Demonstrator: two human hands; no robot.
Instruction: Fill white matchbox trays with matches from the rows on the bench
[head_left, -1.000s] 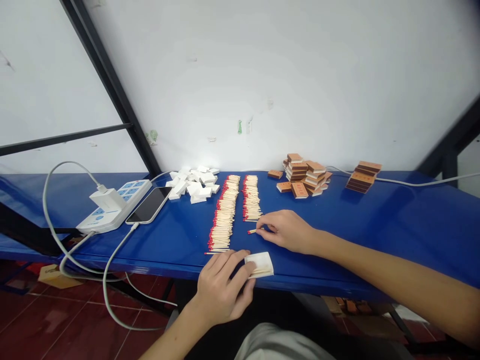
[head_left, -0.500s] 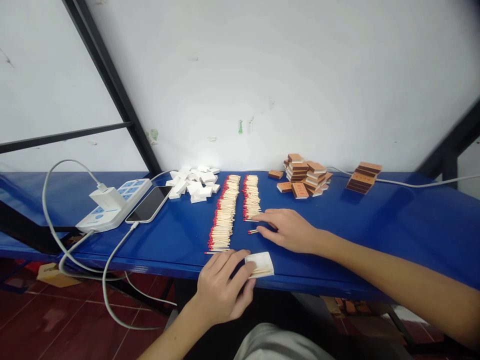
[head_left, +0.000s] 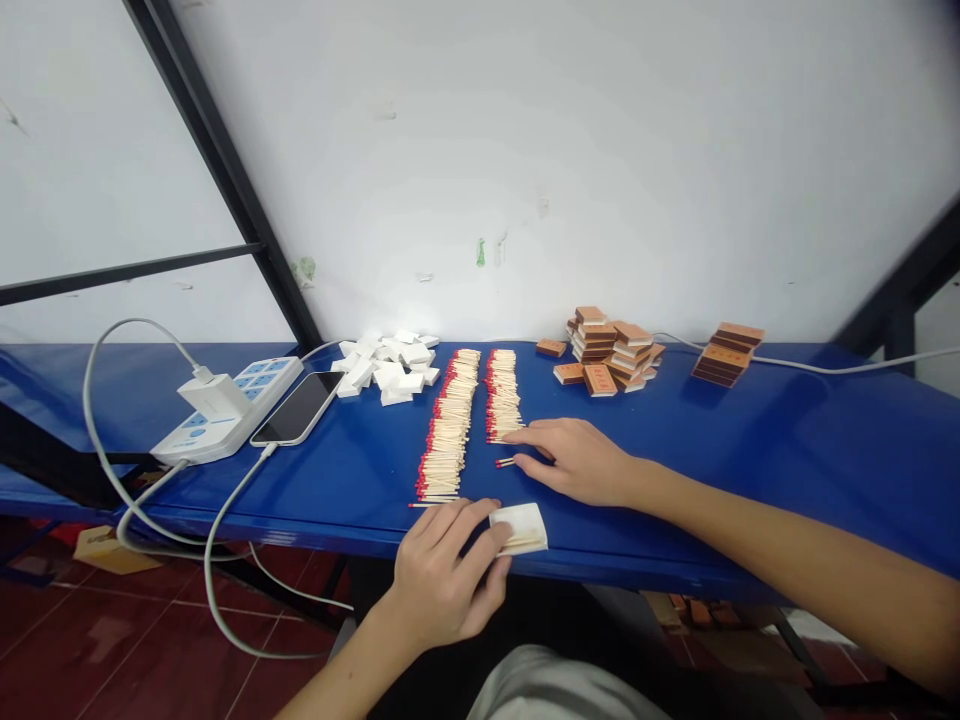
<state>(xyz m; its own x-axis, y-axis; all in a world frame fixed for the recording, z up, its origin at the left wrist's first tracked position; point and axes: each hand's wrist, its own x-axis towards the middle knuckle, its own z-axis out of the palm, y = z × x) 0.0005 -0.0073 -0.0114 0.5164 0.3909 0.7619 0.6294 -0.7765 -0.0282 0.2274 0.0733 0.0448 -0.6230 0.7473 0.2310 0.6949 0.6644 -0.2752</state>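
Observation:
My left hand (head_left: pixel 450 575) is closed around a small white matchbox tray (head_left: pixel 529 522) at the table's front edge. A few matchsticks lie inside the tray, partly covered by my fingers. My right hand (head_left: pixel 581 462) rests on the table with index finger and thumb apart. Its index fingertip touches the near end of the shorter row of red-headed matches (head_left: pixel 503 390), and its thumb is at a couple of loose matches (head_left: pixel 505 463). To the left runs a longer row of matches (head_left: pixel 450 425), heads facing left.
White trays (head_left: pixel 390 365) lie heaped at the back. Brown matchbox covers (head_left: pixel 600 350) are stacked behind my right hand, and a joined group of brown covers (head_left: pixel 727 355) stands farther right. A phone (head_left: pixel 298 408), a power strip (head_left: pixel 225 415) and white cables (head_left: pixel 217 560) occupy the left side.

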